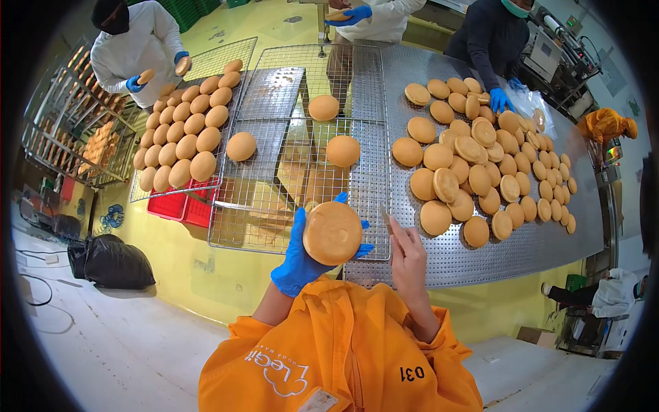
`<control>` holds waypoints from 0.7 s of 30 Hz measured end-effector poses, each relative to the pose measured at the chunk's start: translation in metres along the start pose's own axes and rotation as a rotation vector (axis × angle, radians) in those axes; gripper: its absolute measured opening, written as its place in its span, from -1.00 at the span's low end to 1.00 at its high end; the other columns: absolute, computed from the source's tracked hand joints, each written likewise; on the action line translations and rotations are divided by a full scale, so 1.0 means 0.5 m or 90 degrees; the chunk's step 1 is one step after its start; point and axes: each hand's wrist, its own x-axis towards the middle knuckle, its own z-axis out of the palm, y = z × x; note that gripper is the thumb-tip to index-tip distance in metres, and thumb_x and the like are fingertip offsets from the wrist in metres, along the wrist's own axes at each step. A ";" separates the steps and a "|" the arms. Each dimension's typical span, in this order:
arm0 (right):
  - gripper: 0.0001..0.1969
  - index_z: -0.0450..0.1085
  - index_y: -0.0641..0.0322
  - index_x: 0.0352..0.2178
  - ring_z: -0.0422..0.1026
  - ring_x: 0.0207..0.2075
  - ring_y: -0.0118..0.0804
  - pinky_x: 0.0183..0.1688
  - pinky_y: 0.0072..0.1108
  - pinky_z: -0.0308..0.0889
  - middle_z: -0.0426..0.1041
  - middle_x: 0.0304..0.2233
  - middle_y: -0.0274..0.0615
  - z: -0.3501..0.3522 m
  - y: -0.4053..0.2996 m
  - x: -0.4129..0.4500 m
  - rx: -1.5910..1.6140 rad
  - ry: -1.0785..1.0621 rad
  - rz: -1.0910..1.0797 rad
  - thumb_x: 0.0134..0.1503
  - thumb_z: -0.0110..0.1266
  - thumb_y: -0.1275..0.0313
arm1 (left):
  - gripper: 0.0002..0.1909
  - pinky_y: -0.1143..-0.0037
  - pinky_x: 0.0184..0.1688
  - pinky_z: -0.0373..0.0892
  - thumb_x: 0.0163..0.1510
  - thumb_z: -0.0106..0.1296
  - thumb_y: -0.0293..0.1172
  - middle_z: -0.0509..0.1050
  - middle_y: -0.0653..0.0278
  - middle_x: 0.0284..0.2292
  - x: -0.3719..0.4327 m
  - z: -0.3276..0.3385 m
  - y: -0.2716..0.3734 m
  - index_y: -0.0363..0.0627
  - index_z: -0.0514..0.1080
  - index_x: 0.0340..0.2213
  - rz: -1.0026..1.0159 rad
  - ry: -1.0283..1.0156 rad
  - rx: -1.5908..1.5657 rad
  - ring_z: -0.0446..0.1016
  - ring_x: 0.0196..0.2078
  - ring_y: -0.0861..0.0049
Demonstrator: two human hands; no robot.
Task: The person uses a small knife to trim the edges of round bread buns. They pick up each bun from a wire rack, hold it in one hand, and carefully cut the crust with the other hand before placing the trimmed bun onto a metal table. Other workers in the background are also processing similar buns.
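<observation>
A round golden-brown bun (332,233) rests in my left hand (298,265), which wears a blue glove with its fingers spread around the bun's edge. My bare right hand (410,257) grips a small knife (385,218), its blade pointing up and away from me. The knife is apart from the bun, off to its right. Beyond my left hand lies a wire rack (257,216) bearing a few scattered buns, one of them a bun (343,151) just ahead of my hands. To the right, a heap of buns (479,177) covers much of a perforated metal table (376,270).
Rows of buns (193,124) fill another rack at left, above a red crate (185,205). A co-worker (136,41) there holds bun pieces. Another co-worker (486,41) reaches to the heap beside a clear plastic bag (530,105). A black bag (116,262) sits at lower left.
</observation>
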 end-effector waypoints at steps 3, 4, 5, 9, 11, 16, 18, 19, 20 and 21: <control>-0.64 0.38 0.22 -0.06 0.20 -0.56 -0.35 -0.47 -0.57 0.18 0.22 -0.56 -0.20 -0.004 -0.010 0.005 -0.018 0.013 -0.021 0.07 -0.01 0.66 | -0.12 0.02 0.15 0.12 0.07 -0.46 0.36 0.11 0.06 0.14 0.008 -0.032 -0.006 -0.04 -0.11 0.22 -0.025 -0.050 -0.113 0.11 0.19 0.15; -0.65 0.40 0.22 -0.09 0.21 -0.57 -0.36 -0.49 -0.57 0.18 0.23 -0.56 -0.20 -0.005 -0.019 0.004 -0.018 0.017 -0.035 0.05 0.01 0.66 | -0.11 0.03 0.15 0.12 0.07 -0.45 0.36 0.10 0.02 0.14 0.008 -0.035 -0.008 -0.04 -0.11 0.22 -0.009 -0.066 -0.159 0.10 0.19 0.14; -0.66 0.42 0.22 -0.11 0.21 -0.58 -0.36 -0.51 -0.57 0.18 0.24 -0.56 -0.21 -0.003 -0.032 0.002 -0.017 0.021 -0.050 0.04 0.04 0.65 | -0.11 0.04 0.15 0.12 0.06 -0.45 0.37 0.09 -0.01 0.15 0.009 -0.038 -0.011 -0.05 -0.11 0.21 0.008 -0.083 -0.205 0.10 0.19 0.12; -0.74 0.46 0.27 -0.22 0.24 -0.62 -0.38 -0.58 -0.58 0.17 0.28 -0.56 -0.23 0.014 -0.053 -0.008 0.008 0.062 -0.108 -0.01 0.12 0.64 | -0.07 0.08 0.16 0.12 0.03 -0.40 0.39 0.05 -0.12 0.15 0.017 -0.030 -0.006 -0.07 -0.10 0.21 0.010 -0.077 -0.142 0.08 0.20 0.08; -0.80 0.45 0.32 -0.29 0.26 -0.62 -0.37 -0.59 -0.59 0.17 0.30 -0.56 -0.21 0.017 -0.060 -0.009 0.032 0.061 -0.085 -0.01 0.13 0.64 | -0.07 0.09 0.17 0.11 0.02 -0.38 0.40 0.04 -0.15 0.15 0.017 -0.028 -0.004 -0.07 -0.10 0.21 0.012 -0.065 -0.135 0.08 0.20 0.08; -0.92 0.38 0.37 -0.44 0.27 -0.64 -0.36 -0.60 -0.61 0.17 0.31 -0.58 -0.19 0.016 -0.060 -0.006 0.048 0.062 -0.056 -0.01 0.14 0.62 | -0.07 0.09 0.17 0.10 0.02 -0.35 0.39 0.07 -0.15 0.14 0.015 -0.022 -0.005 -0.07 -0.05 0.20 0.022 -0.009 -0.145 0.09 0.20 0.09; -0.91 0.36 0.36 -0.47 0.27 -0.64 -0.36 -0.61 -0.60 0.16 0.31 -0.59 -0.18 0.018 -0.059 -0.006 0.053 0.067 -0.053 -0.01 0.15 0.62 | -0.09 0.09 0.18 0.09 0.02 -0.35 0.39 0.08 -0.15 0.14 0.017 -0.026 -0.006 -0.07 -0.03 0.19 0.024 -0.004 -0.172 0.09 0.20 0.09; -0.91 0.36 0.36 -0.48 0.27 -0.64 -0.36 -0.61 -0.60 0.15 0.31 -0.59 -0.18 0.019 -0.060 -0.007 0.054 0.070 -0.052 -0.01 0.15 0.61 | -0.10 0.09 0.18 0.09 0.02 -0.35 0.38 0.09 -0.15 0.13 0.017 -0.029 -0.007 -0.06 -0.02 0.18 0.027 0.010 -0.169 0.09 0.20 0.09; -0.91 0.36 0.36 -0.48 0.26 -0.64 -0.37 -0.61 -0.60 0.14 0.31 -0.59 -0.19 0.021 -0.061 -0.007 0.055 0.073 -0.051 -0.01 0.15 0.61 | -0.10 0.08 0.18 0.08 0.03 -0.35 0.38 0.09 -0.14 0.13 0.018 -0.032 -0.008 -0.06 -0.01 0.18 0.030 0.025 -0.165 0.10 0.19 0.09; -0.91 0.36 0.36 -0.48 0.26 -0.65 -0.37 -0.61 -0.60 0.14 0.30 -0.60 -0.19 0.022 -0.061 -0.007 0.056 0.077 -0.050 -0.01 0.15 0.61 | -0.11 0.07 0.18 0.08 0.03 -0.34 0.37 0.10 -0.14 0.13 0.020 -0.035 -0.008 -0.06 -0.01 0.18 0.032 0.031 -0.165 0.11 0.19 0.09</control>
